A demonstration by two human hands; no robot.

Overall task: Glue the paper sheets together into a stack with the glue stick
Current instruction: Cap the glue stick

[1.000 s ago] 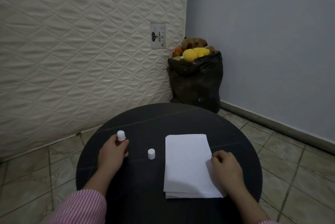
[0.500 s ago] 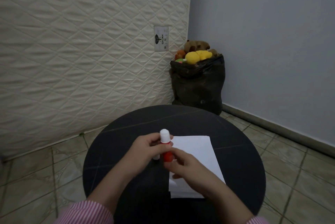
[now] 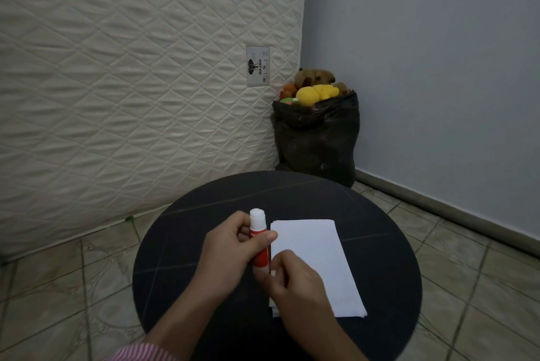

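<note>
Round black table (image 3: 380, 232) here, and most of its top is bare: the whole far half and the left side have open room. The stack of white paper sheets (image 3: 318, 258) lies right of centre, with its near right corner not far from the table's near right rim.

Left hand (image 3: 230, 252) is wrapped around the glue stick (image 3: 259, 239), holding it upright above the table just left of the paper's left edge, white tip up and uncapped. Right hand (image 3: 292, 281) has its fingertips pinching the red bottom end of the stick, and it hangs over the near left part of the sheets.

Off in the far corner, on the tiled floor, a black bag (image 3: 317, 141) is stuffed with plush toys (image 3: 314, 88). It sits beside the quilted mattress (image 3: 131, 83) leaning up on the left.
</note>
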